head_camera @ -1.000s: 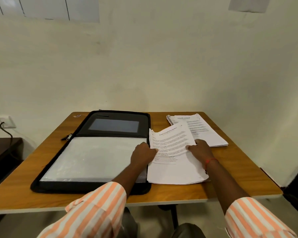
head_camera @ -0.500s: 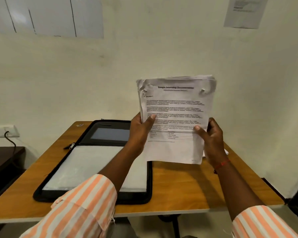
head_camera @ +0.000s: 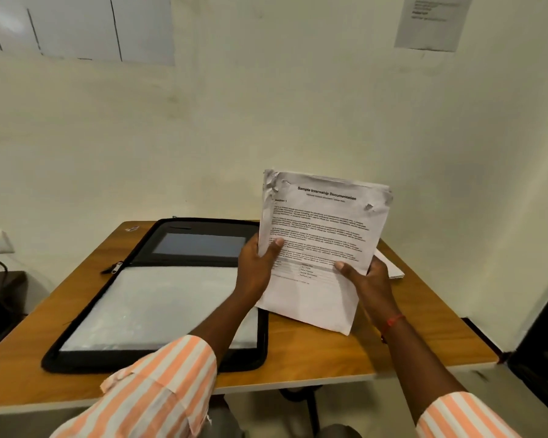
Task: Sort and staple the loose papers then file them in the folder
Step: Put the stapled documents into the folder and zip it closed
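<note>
The left hand (head_camera: 255,270) pinched the left edge of the paper bundle (head_camera: 321,235), its thumb across the printed face and the other fingers hidden behind. The right hand (head_camera: 369,284) pinched the lower right edge the same way. Between them the bundle was held nearly upright over the table (head_camera: 393,352). Its top corners were crumpled, and whether staples sat there could not be told. Just behind the right hand a second stack of papers (head_camera: 393,270) lay flat. Left of and below the left hand the black folder (head_camera: 92,360) lay unzipped and open, a clear sleeve showing. No stapler was visible. By my reading, sorting was under way. Nothing looked filed, so stapling and filing of both lots remained.
</note>
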Available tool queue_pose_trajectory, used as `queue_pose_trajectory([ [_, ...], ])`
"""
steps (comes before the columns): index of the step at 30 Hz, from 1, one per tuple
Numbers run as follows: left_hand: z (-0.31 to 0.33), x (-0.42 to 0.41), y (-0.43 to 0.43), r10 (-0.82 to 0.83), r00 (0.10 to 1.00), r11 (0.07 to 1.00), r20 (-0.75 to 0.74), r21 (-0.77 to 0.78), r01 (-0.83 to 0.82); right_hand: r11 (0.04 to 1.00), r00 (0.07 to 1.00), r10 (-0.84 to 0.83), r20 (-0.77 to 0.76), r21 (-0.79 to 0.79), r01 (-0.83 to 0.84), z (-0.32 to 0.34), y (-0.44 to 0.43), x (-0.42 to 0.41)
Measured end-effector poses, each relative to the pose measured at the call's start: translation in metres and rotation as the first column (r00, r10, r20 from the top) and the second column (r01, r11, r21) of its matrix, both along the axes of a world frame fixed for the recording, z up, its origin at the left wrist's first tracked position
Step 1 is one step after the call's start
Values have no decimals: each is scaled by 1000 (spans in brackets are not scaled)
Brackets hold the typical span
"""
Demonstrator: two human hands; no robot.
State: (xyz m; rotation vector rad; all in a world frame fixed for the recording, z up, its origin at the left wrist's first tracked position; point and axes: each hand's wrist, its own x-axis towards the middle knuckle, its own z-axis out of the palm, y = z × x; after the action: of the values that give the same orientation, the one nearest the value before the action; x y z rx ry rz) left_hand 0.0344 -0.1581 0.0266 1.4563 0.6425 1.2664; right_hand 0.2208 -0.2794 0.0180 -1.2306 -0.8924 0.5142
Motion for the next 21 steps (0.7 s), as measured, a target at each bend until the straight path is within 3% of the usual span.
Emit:
queue_pose_trajectory([
  [5,-3,6,-5,-34,998,999,50,-26,35,999,999,-33,5,38,32,10,3,2],
  [9,-39,9,-8,-53,996,994,-67,-104,46,998,996,-65,-59,-15,64,-21,-1,-11],
  [12,-40,12,-8,-15,994,998,-106,-65,8,997,995,-70,-65,-24,68,-29,-2,-13],
  [17,-4,4,7,120,943,975,-312,216,-53,999,999,40,-26,-15,-40,-16,1,-6],
  [21,24,-31,51,-72,805,987,-589,74,142,994,978,98,-182,70,-86,0,6,11],
])
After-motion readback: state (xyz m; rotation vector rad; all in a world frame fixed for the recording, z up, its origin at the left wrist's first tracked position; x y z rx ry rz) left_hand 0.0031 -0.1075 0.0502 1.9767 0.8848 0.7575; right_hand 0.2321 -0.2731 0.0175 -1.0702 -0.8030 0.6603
